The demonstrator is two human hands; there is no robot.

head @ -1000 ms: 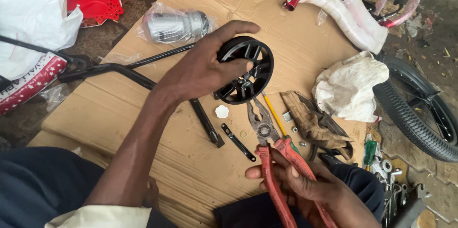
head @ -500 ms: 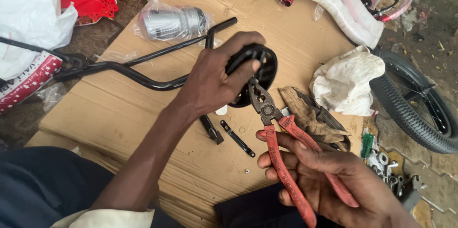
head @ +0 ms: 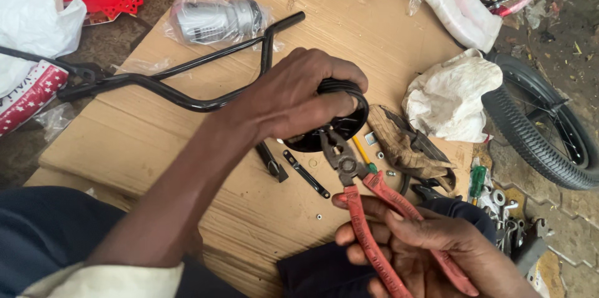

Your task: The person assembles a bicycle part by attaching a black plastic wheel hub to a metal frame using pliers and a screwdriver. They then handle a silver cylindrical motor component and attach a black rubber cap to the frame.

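head view: left hand (head: 299, 95) grips wheel (head: 340, 129), right hand (head: 424, 242) pliers (head: 374, 210).

The light is soft daylight, bright and even. Shadows are weak, with a small dark patch under the left hand (head: 299, 95) on the cardboard (head: 187, 142). The white bag (head: 28, 17) at ten o'clock looks washed out. The middle is sharp. The sleeve (head: 106, 279) at seven o'clock is blurry.

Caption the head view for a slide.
Left hand grips a small black wheel over cardboard while right hand brings red-handled pliers to it.
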